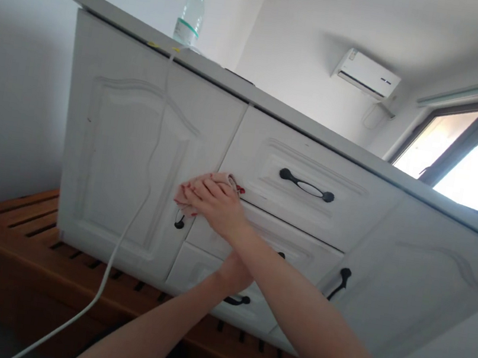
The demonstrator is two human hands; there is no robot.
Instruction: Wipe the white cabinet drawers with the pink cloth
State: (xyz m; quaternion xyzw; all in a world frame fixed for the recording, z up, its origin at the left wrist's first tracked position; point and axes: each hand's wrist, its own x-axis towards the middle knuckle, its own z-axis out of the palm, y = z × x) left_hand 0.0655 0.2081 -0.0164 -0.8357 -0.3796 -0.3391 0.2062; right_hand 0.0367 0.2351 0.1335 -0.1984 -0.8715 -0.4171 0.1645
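Against the front of a white cabinet (130,151), my right hand (217,203) presses a pink cloth (187,191) with red marks. The cloth lies by the seam between the left door and the drawers, just above the left door's dark handle (179,221), which it partly covers. My left hand (237,273) is lower, in front of the lower drawers and passing beneath my right forearm. Its fingers are hidden, so whether it holds anything does not show.
A bottle with a green cap (192,13) stands on the cabinet top. From there a white cable (123,233) hangs down the left door. Dark handles (307,186) stick out from the drawers. The cabinet rests on a slatted wooden bench (1,233).
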